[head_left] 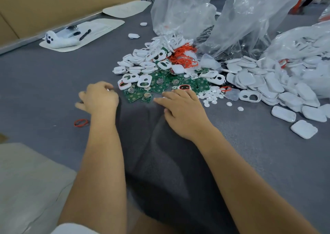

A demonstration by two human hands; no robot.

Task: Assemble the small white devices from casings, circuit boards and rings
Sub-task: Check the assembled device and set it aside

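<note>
A heap of parts lies on the grey table ahead of me: green circuit boards (161, 86), white casings with cut-outs (142, 63), red rings (184, 57), small white discs (212, 95) and solid white covers (267, 81). One white casing fitted with a red ring (184, 87) sits just beyond my right fingertips. My right hand (182, 109) rests flat, fingers apart, on a dark grey cloth (160, 144). At the left edge of the circuit boards is my left hand (100, 98), its fingers curled and blurred. A tiny white glint shows at its fingertips.
Clear plastic bags (250, 19) stand behind and right of the heap. A loose red ring (81, 122) lies at the left. White mats (100, 28) with pens and a cardboard box (53, 5) are far left. Two finished white devices (133, 36) lie beyond the heap.
</note>
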